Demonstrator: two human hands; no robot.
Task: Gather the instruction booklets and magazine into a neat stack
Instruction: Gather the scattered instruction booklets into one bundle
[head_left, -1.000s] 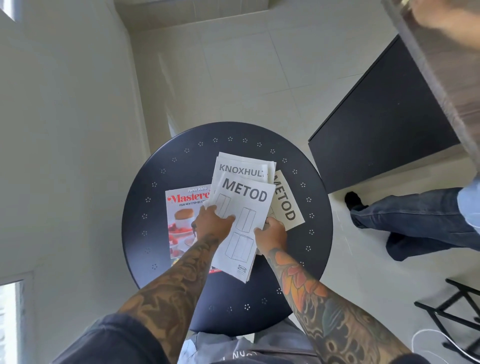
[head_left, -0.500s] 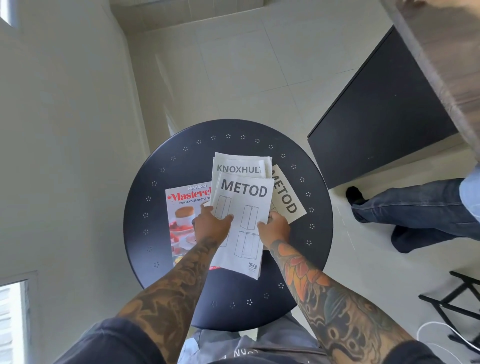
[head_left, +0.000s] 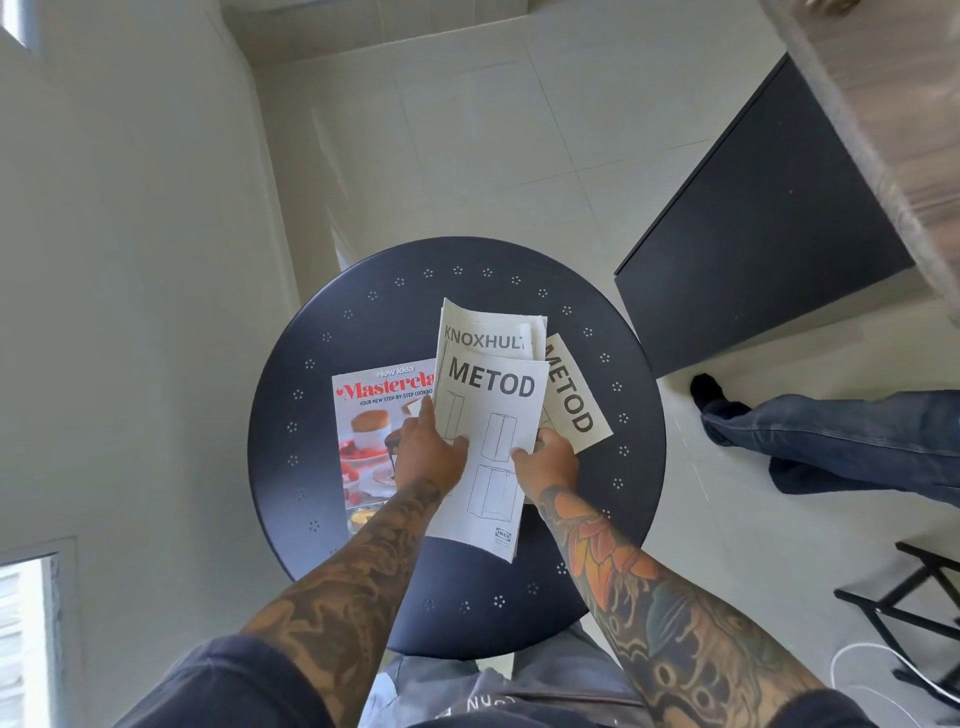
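On the round dark table (head_left: 311, 467) lies a cookbook magazine (head_left: 369, 415) with a red title, at the left. Both hands hold a white METOD booklet (head_left: 493, 415) above the table, with a KNOXHULT booklet (head_left: 483, 335) just behind it. My left hand (head_left: 428, 452) grips their left edge, my right hand (head_left: 545, 460) their right edge. A second METOD booklet (head_left: 574, 400), turned sideways, lies flat at the right, partly under the held ones. The held booklets overlap the magazine's right edge.
A dark cabinet (head_left: 769, 244) stands to the right of the table under a wooden countertop (head_left: 893, 104). Another person's jeans leg and dark shoe (head_left: 706, 389) rest on the tiled floor at the right. A black frame (head_left: 914, 597) and white cable lie at the lower right. A wall is close on the left.
The held booklets have shifted slightly left and upward, nearer the magazine. My right hand has slid a little along the right edge. The magazine and sideways booklet have not moved.
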